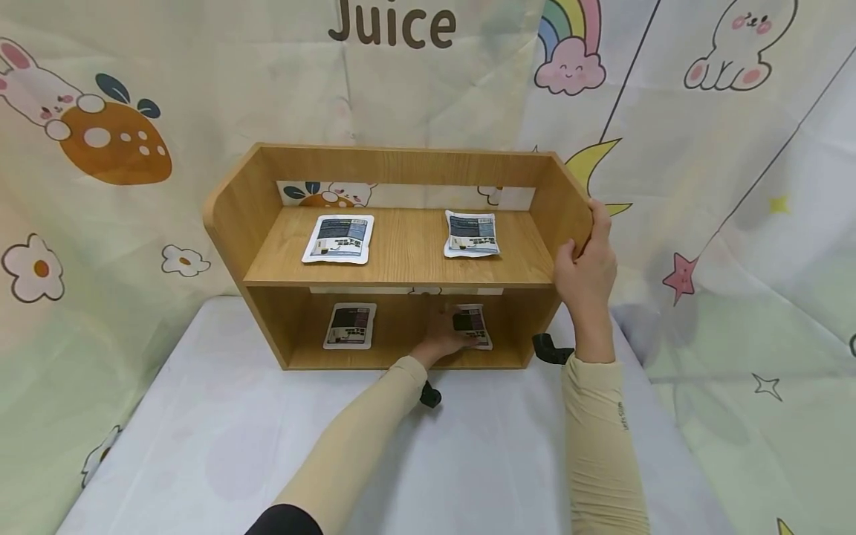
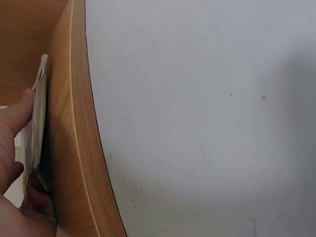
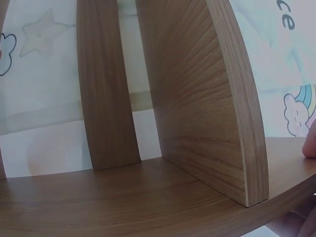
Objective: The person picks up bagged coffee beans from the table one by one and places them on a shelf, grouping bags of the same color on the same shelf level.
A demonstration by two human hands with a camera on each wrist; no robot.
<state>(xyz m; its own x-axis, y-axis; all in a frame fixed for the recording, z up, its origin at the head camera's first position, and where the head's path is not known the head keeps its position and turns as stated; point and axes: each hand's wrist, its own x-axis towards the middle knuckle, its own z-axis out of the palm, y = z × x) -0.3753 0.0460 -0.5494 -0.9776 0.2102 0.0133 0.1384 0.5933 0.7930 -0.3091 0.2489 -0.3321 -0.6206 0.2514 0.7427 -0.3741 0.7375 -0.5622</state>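
A two-tier wooden shelf (image 1: 406, 249) stands on a white-covered table. My left hand (image 1: 441, 334) reaches into the lower tier and holds a flat white pouch (image 1: 472, 327) with a dark printed label at its right side. The left wrist view shows this pouch (image 2: 38, 113) edge-on, between thumb and fingers, close over the wooden board. My right hand (image 1: 590, 275) grips the front edge of the shelf's right side panel (image 1: 568, 204). In the right wrist view only part of that hand (image 3: 310, 143) shows at the right border.
Two similar pouches lie on the upper tier, one left (image 1: 339, 238) and one right (image 1: 471, 234). Another pouch (image 1: 351, 325) lies on the lower tier's left side. A printed cloth (image 1: 428, 89) hangs behind the shelf. White table surface (image 1: 495, 446) stretches in front.
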